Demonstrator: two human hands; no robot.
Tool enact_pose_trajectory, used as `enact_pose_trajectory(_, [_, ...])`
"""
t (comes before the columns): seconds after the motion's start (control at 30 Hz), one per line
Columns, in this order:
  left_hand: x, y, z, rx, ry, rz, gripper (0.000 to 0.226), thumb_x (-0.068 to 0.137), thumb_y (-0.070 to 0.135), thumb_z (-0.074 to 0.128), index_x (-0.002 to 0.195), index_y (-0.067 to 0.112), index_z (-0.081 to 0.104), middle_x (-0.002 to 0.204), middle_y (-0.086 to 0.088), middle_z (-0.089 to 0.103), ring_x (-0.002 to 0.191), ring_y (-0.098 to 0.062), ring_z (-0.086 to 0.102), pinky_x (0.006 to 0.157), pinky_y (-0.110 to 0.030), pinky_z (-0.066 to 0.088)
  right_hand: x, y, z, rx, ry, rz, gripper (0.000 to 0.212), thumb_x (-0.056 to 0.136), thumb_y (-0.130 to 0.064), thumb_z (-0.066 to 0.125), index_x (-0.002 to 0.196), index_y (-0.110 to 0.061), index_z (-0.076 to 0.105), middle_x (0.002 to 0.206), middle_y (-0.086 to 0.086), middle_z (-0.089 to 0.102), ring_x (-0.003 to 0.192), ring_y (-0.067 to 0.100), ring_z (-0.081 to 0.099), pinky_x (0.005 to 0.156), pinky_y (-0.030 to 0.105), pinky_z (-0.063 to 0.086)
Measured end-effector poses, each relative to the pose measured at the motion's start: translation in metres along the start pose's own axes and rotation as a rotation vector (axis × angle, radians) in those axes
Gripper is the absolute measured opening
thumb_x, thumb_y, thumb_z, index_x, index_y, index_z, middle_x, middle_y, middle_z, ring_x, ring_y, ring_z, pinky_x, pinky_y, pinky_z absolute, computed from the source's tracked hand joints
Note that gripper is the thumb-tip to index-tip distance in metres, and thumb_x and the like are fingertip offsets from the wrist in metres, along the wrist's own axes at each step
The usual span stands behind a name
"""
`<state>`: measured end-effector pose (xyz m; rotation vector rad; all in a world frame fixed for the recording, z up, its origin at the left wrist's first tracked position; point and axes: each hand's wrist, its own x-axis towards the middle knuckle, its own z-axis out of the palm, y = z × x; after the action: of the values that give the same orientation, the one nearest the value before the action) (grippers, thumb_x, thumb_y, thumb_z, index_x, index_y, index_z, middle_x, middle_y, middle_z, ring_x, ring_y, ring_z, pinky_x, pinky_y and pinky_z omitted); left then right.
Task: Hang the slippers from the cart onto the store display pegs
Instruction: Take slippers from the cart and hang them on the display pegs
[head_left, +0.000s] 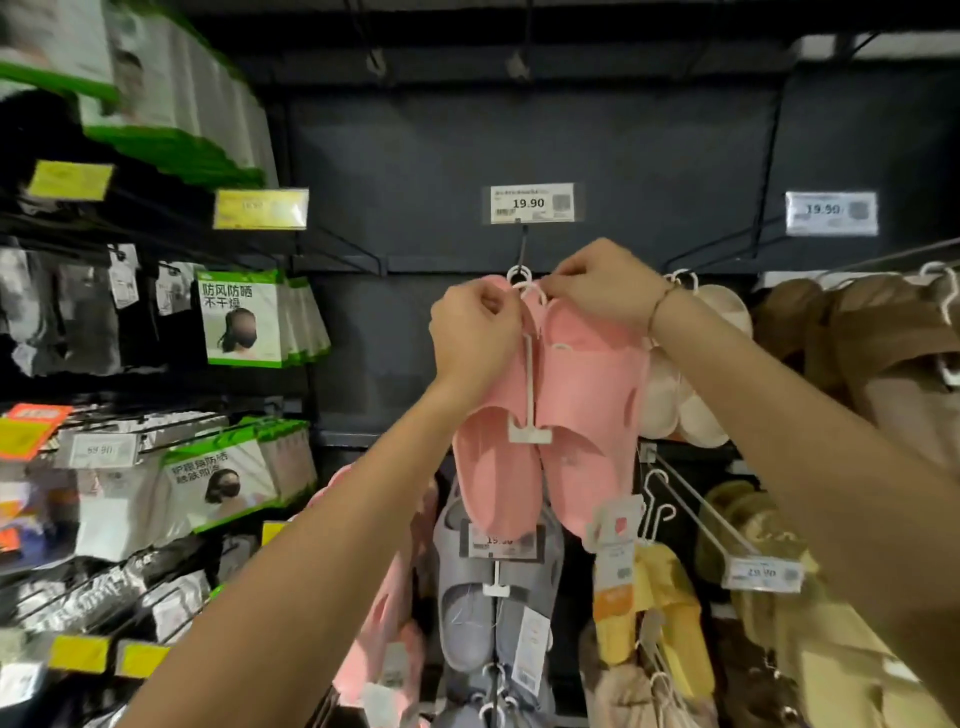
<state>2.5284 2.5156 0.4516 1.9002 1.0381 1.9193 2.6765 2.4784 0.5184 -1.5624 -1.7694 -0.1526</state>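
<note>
Hands (475, 332) (597, 291) raised, pinching pink slippers' (582, 395) hanger hook (519, 280)

1. The pink slippers (561, 395) look like smooth, matt foam rubber.
2. Their white hanger (529, 395) is plain plastic.
3. The peg (521, 249) is thin dark metal wire.
4. The price tag (531, 203) sits in a glossy clear sleeve.
5. The mask packs (241, 317) are shiny printed film.
6. The back panel (415, 171) is dull, dark and matt.

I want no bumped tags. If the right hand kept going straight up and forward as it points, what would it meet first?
Probably the 19.90 price tag on the peg just above the right hand, then the dark back panel. Depth is unclear, so it might pass in front.
</note>
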Motion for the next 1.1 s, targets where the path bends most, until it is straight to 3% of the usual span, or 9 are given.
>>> enact_pose_trajectory(0.07, [0.011,0.002,0.003,0.014,-0.015,-0.002,0.033,0.087,0.021,0.061,0.055,0.025,0.058,0.048,0.012,0.055,0.052,-0.004,0.052,0.059,-0.027,0.041,0.007,0.0,0.003,-0.05,0.108,0.056,0.03,0.088,-0.035,0.06,0.081,-0.011,0.076,0.075,0.008,0.069,0.082,0.019,0.061,0.085,0.038,0.051])
enact_pose_trajectory(0.13, [0.024,0.002,0.008,0.002,-0.011,-0.01,0.025,0.087,0.026,0.062,0.062,0.022,0.063,0.053,0.01,0.059,0.057,-0.004,0.055,0.063,-0.027,0.044,0.011,-0.005,0.008,-0.147,0.216,0.095,0.036,0.09,-0.04,0.056,0.07,-0.014,0.071,0.07,0.003,0.065,0.093,0.029,0.062,0.095,0.042,0.042])
enact_pose_trajectory(0.2, [0.039,0.003,0.011,-0.024,0.02,-0.012,0.024,0.087,0.027,0.063,0.064,0.022,0.065,0.056,0.012,0.061,0.059,-0.005,0.058,0.064,-0.029,0.046,0.011,-0.007,0.016,-0.319,0.354,0.058,0.046,0.094,-0.052,0.047,0.073,-0.017,0.068,0.077,0.003,0.065,0.1,0.032,0.058,0.093,0.043,0.032])
enact_pose_trajectory(0.37, [0.058,-0.002,0.01,-0.1,0.068,0.069,0.015,0.085,0.024,0.063,0.076,0.016,0.073,0.066,0.007,0.07,0.064,-0.006,0.065,0.064,-0.025,0.051,0.005,0.0,0.034,-0.455,0.573,-0.064,0.056,0.092,-0.063,0.048,0.116,-0.014,0.059,0.119,0.008,0.058,0.112,0.032,0.05,0.092,0.045,0.035])
enact_pose_trajectory(0.63, [0.065,-0.003,0.013,-0.217,0.118,0.187,0.02,0.083,0.024,0.062,0.071,0.01,0.068,0.063,0.004,0.068,0.058,-0.012,0.063,0.058,-0.031,0.05,0.002,0.006,0.03,-0.194,0.699,-0.137,0.05,0.09,-0.06,0.056,0.105,-0.012,0.057,0.107,0.006,0.059,0.098,0.029,0.056,0.083,0.045,0.046])
enact_pose_trajectory(0.73, [0.072,0.001,0.016,-0.203,0.109,0.19,0.016,0.082,0.022,0.064,0.071,0.012,0.069,0.063,0.005,0.069,0.058,-0.011,0.063,0.059,-0.033,0.051,0.004,0.006,0.026,-0.123,0.724,-0.132,0.045,0.089,-0.055,0.059,0.104,-0.012,0.056,0.106,0.005,0.059,0.099,0.028,0.054,0.082,0.043,0.045])
enact_pose_trajectory(0.87, [0.092,-0.013,0.029,-0.158,0.037,0.025,0.021,0.082,0.029,0.066,0.071,0.011,0.071,0.065,0.003,0.069,0.06,-0.009,0.058,0.062,-0.031,0.05,0.021,0.017,0.037,-0.146,0.659,-0.046,0.049,0.089,-0.048,0.061,0.118,-0.009,0.051,0.117,0.009,0.055,0.107,0.033,0.053,0.083,0.044,0.044])
enact_pose_trajectory(0.97, [0.103,-0.033,0.047,-0.092,0.009,-0.06,0.024,0.086,0.034,0.071,0.07,0.016,0.073,0.065,0.008,0.068,0.065,-0.01,0.064,0.07,-0.031,0.055,0.033,0.028,0.059,-0.268,0.567,-0.012,0.072,0.087,-0.061,0.056,0.137,-0.012,0.042,0.13,0.012,0.046,0.112,0.035,0.052,0.087,0.049,0.049])
enact_pose_trajectory(1.1, [0.118,-0.059,0.078,-0.084,-0.006,-0.107,0.02,0.086,0.034,0.071,0.075,0.017,0.074,0.071,0.008,0.071,0.074,-0.015,0.07,0.076,-0.035,0.058,0.053,0.05,0.097,-0.521,0.452,-0.011,0.069,0.085,-0.059,0.053,0.144,-0.025,0.039,0.15,0.015,0.035,0.13,0.04,0.039,0.098,0.055,0.042])
